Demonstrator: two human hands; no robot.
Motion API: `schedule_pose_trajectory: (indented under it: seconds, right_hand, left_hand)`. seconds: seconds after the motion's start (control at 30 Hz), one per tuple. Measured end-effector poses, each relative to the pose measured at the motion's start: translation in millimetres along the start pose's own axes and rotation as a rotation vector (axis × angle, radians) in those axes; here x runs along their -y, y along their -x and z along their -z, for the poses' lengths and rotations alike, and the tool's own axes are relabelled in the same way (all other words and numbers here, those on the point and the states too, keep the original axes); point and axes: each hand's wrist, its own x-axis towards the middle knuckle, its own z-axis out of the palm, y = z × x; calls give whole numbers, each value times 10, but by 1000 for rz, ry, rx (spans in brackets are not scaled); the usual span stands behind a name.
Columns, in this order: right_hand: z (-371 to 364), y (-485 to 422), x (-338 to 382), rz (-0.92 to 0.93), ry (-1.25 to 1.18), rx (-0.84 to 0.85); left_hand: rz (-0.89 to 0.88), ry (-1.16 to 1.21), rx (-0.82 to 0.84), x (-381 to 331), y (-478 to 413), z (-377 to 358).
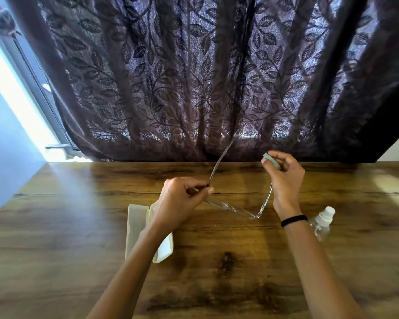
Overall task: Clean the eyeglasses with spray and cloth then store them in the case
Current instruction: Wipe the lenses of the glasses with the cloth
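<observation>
Both hands raised over the wooden table (78, 226), eyeglasses (240, 210) held between them with both arms unfolded. Left hand (182, 199) pinches the frame at the left hinge, fingers curled tight; that arm of the glasses sticks up toward the dark leaf-patterned curtain (194, 77). Right hand (283, 178) pinches a small pale green cloth (271, 160) around the tip of the other arm. Lenses hang low, near the table; contact cannot be told. Open cream case (136, 226) lies on the table under the left forearm. Clear spray bottle (323, 221) with white cap lies just beside the right wrist, which wears a black band (294, 220).
</observation>
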Motion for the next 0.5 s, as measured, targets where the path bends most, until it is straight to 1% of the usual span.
schedule_pose_trajectory:
  seconds: [0.1, 0.23, 0.5]
  right_hand:
    - [-21, 23, -19, -8, -44, -48]
    - [-68, 110, -41, -33, -105, -68]
    - [-136, 332, -88, -189, -255, -98]
  left_hand:
    - [62, 119, -44, -34, 13, -34]
    - [89, 243, -99, -71, -5, -76]
    - [115, 335, -224, -164, -37, -113]
